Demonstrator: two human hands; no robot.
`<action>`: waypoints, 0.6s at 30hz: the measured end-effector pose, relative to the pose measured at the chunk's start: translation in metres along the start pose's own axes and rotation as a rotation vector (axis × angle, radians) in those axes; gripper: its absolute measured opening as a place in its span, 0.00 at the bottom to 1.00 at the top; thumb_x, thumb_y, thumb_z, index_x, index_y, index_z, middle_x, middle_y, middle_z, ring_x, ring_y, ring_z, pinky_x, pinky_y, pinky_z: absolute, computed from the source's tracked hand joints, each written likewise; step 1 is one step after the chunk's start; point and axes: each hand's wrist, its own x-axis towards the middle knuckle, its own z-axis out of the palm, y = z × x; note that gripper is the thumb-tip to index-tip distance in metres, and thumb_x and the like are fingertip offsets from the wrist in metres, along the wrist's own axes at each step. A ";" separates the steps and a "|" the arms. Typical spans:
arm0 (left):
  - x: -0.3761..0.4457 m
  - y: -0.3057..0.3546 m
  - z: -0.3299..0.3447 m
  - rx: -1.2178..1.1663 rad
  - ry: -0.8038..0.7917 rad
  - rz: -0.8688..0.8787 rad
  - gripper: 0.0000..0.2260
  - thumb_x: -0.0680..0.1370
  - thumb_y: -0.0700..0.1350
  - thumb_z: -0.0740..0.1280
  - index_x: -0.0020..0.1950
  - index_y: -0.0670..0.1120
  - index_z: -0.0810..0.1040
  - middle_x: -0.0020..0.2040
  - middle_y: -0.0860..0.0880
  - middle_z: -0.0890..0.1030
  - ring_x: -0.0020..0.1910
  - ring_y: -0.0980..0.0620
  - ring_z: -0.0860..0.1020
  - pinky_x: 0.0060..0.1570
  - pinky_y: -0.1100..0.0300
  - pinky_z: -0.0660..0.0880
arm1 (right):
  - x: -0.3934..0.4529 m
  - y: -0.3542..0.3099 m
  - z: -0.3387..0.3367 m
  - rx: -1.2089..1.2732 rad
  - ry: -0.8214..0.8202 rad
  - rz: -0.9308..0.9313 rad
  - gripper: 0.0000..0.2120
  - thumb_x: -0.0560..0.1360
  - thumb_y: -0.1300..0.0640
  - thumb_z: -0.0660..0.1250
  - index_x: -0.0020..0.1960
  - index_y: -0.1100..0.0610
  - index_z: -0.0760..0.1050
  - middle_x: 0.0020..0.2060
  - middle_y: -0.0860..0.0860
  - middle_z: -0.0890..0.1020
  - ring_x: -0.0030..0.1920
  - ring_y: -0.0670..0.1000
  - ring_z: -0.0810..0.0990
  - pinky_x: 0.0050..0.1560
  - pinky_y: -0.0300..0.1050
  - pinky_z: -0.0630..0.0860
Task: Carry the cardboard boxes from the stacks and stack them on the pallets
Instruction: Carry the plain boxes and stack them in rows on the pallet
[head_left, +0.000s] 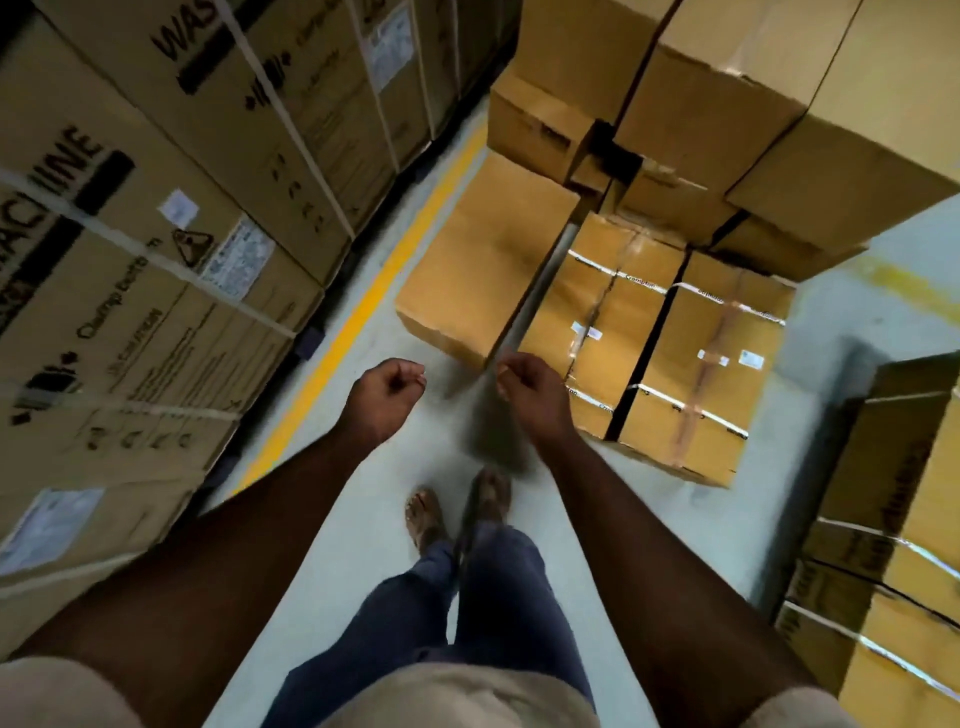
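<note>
Bare forearms are extended from the lower corners toward mid-frame, above blue trousers (498, 587) and sandalled feet (457, 514) on a pale floor (363, 519).

Left hand (387, 389): curled into a loose fist at centre; nothing is held.

Right hand (524, 387): just right of centre, fingers curled inward; nothing is seen to be gripped, though blur obscures the fingertips.

Low boxes (654, 358): taped cartons laid side by side on the floor, right of centre, just beyond the right hand. A plain brown box (478, 270) is set beside them on the left.

Tall stack (753, 114): plain cartons piled at upper right, behind the low boxes.

Large cartons (130, 234): printed and strapped, ranged along the left edge.

Yellow line (363, 312): painted diagonally on the floor between the large cartons and the brown box.

Strapped cartons (893, 545): stacked at the right edge, lower down.
</note>
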 end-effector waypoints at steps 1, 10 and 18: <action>0.020 0.006 0.000 0.016 -0.015 -0.001 0.07 0.79 0.45 0.73 0.57 0.48 0.84 0.53 0.50 0.86 0.56 0.50 0.83 0.64 0.50 0.78 | 0.017 -0.003 0.006 0.001 0.019 0.010 0.08 0.80 0.55 0.70 0.58 0.54 0.84 0.50 0.51 0.87 0.53 0.54 0.85 0.60 0.59 0.81; 0.283 -0.048 0.057 0.267 -0.102 -0.059 0.14 0.75 0.47 0.78 0.57 0.48 0.80 0.52 0.53 0.83 0.50 0.50 0.82 0.51 0.58 0.75 | 0.263 0.092 0.095 0.104 -0.003 0.297 0.13 0.83 0.62 0.67 0.67 0.57 0.78 0.60 0.53 0.81 0.51 0.45 0.81 0.49 0.31 0.77; 0.481 -0.178 0.075 0.538 0.009 0.042 0.36 0.73 0.44 0.81 0.76 0.37 0.70 0.75 0.35 0.69 0.76 0.37 0.67 0.76 0.51 0.62 | 0.384 0.230 0.167 0.046 0.257 0.503 0.26 0.72 0.60 0.75 0.68 0.57 0.74 0.56 0.48 0.80 0.56 0.49 0.80 0.54 0.38 0.71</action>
